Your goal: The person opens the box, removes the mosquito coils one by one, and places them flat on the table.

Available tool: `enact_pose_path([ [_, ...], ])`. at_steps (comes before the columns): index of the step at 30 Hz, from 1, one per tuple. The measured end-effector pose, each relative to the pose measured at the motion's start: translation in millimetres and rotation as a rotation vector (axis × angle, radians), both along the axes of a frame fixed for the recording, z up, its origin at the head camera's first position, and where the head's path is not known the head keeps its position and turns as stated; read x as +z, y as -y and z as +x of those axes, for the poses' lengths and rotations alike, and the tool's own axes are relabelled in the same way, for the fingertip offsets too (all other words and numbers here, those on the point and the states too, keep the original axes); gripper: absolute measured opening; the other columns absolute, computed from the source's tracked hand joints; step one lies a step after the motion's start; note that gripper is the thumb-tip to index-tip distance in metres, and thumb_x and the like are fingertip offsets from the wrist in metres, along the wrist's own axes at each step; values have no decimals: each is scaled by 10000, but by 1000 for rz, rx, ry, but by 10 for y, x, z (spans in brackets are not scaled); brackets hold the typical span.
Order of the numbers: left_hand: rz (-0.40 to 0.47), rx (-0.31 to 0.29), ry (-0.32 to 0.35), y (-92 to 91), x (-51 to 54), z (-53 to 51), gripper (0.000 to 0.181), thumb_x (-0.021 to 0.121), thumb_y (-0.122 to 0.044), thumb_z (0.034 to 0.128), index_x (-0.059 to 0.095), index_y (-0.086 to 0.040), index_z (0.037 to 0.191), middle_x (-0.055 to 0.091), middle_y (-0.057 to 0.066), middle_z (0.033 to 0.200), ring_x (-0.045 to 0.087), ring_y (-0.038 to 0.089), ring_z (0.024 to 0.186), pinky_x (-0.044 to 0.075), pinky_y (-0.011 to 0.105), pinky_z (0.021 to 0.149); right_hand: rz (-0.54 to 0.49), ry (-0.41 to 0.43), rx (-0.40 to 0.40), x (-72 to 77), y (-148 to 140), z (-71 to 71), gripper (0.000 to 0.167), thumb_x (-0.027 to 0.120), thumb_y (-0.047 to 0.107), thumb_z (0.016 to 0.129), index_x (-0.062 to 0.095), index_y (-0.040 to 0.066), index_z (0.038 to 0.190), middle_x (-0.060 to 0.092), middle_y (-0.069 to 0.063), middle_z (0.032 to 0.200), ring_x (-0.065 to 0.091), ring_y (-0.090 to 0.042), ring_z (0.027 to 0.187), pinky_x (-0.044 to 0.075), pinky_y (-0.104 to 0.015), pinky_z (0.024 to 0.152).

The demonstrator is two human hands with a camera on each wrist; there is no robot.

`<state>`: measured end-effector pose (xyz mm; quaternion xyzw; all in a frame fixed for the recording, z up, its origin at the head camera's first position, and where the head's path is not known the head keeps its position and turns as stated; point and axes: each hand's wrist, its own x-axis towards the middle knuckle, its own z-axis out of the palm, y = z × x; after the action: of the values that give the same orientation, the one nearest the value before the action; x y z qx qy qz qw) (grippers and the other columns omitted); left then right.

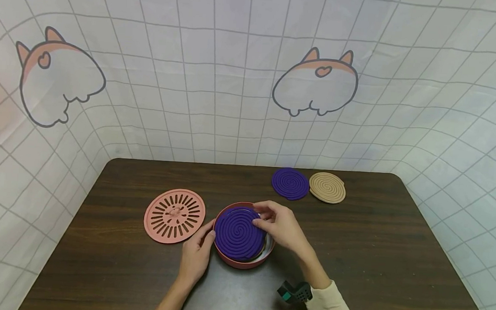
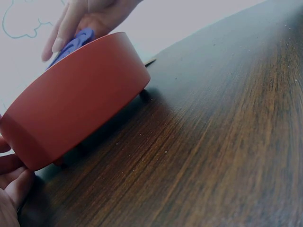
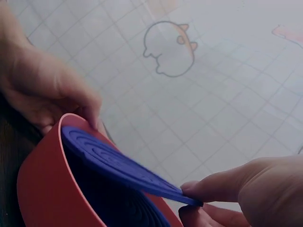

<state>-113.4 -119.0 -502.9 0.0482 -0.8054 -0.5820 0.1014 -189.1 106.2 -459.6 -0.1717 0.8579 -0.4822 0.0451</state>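
A purple mosquito coil (image 1: 239, 233) lies tilted in the mouth of a round red box (image 1: 242, 266). My right hand (image 1: 283, 227) pinches the coil's right edge between thumb and fingers. In the right wrist view that edge of the coil (image 3: 128, 168) is lifted above the rim, its far end inside the box. Beneath it, a second purple coil (image 3: 137, 210) shows in shadow. With my left hand (image 1: 196, 254) I grip the box's left side, the thumb at the rim. The left wrist view shows the box's outer wall (image 2: 90, 90) close up.
A pink slotted lid (image 1: 174, 216) lies on the brown table (image 1: 106, 260) to the left of the box. Toward the back edge, another purple coil (image 1: 290, 183) and a tan coil (image 1: 327, 187) lie side by side. A white grid-patterned curtain (image 1: 227, 76) surrounds the table.
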Motion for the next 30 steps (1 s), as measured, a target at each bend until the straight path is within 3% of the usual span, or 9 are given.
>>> enact_pose_path([
  [7,-2,11,-15,44,-340,-104,336,568,-173,1023,649,-141,1348,699,45,1289,666,205,1170,526,275,969,-92,123,46,-3,-57,-35,428,781,123,859,663,15,1256,710,-184,1194,662,-165,917,534,-192,747],
  [12,-8,-3,-34,73,-412,-118,331,573,-238,1026,653,-204,1345,706,-2,1278,670,156,1156,526,263,964,-112,140,80,-25,-78,-59,410,779,115,860,676,32,1248,702,-181,1227,648,-113,875,535,-188,734],
  [18,-10,-11,-42,81,-404,-109,334,573,-258,1026,653,-206,1347,707,-1,1275,671,166,1155,528,270,965,-113,139,130,-13,-82,-63,363,762,136,880,698,59,1228,717,-156,1184,652,-134,875,533,-197,733],
  [25,-3,-6,-42,71,-396,-109,332,568,-232,1029,651,-188,1347,700,13,1289,667,168,1174,524,282,982,-88,150,175,0,-80,-56,288,714,178,929,719,68,1195,681,-63,923,566,-100,737,459,-204,621],
  [30,9,7,-12,11,-127,-30,332,570,-133,1015,654,-91,1334,704,75,1277,668,227,1174,528,305,981,-69,179,177,46,-71,-34,266,703,123,930,719,25,1177,592,-6,808,487,-67,639,388,-192,546],
])
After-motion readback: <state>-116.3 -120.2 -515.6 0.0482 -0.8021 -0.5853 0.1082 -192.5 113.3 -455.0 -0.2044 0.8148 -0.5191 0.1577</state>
